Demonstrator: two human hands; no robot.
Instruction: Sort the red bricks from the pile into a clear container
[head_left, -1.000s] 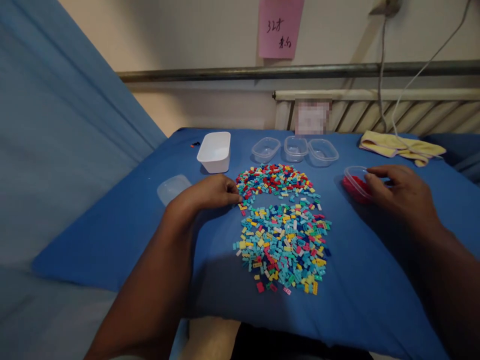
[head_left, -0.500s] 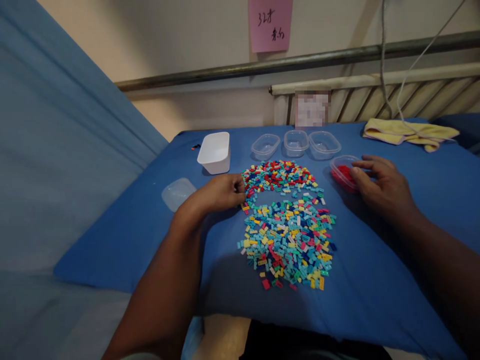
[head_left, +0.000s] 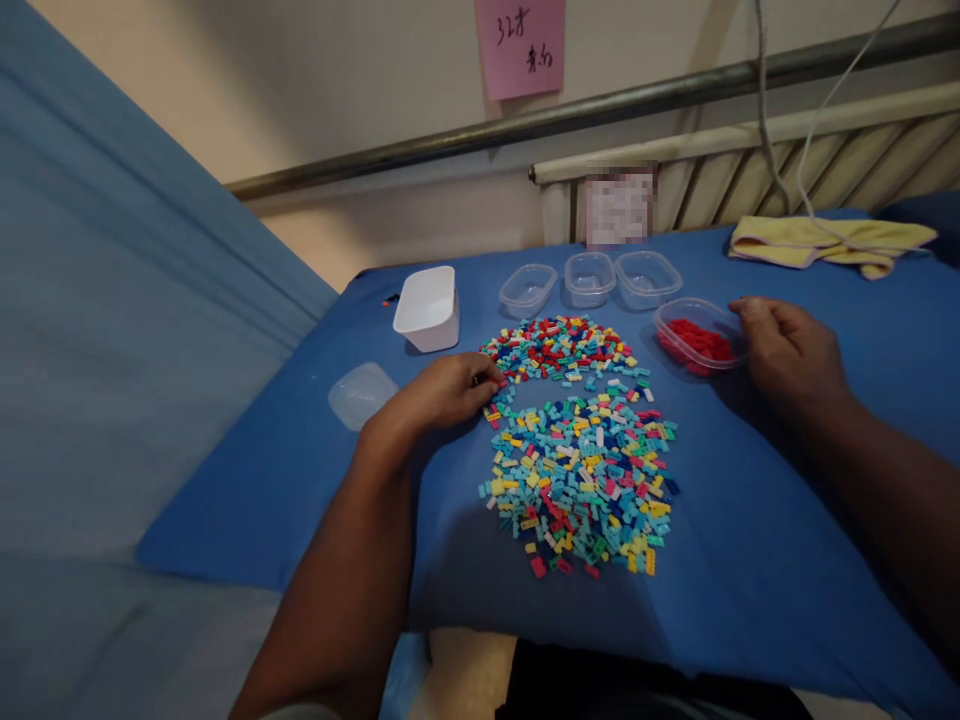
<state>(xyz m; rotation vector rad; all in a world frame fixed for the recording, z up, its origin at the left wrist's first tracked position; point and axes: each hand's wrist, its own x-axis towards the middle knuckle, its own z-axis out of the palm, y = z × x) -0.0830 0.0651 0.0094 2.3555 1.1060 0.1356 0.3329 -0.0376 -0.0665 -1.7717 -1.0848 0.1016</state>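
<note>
A spread of several small bricks, teal, yellow, red and blue, lies on the blue cloth. My left hand rests at the pile's left edge, fingers curled with the tips pinched among the bricks; what they hold is too small to make out. My right hand lies to the right of a clear tub with red bricks in it. Its fingers curl against the tub's right rim.
A white tub stands at the back left, and a clear lid lies in front of it. Three clear tubs sit in a row behind the pile. A yellow cloth with a cable lies at the back right.
My right hand came off the top of the red-brick tub and now sits at its right rim. My left hand stays at the pile's left edge. The camera tilted.
</note>
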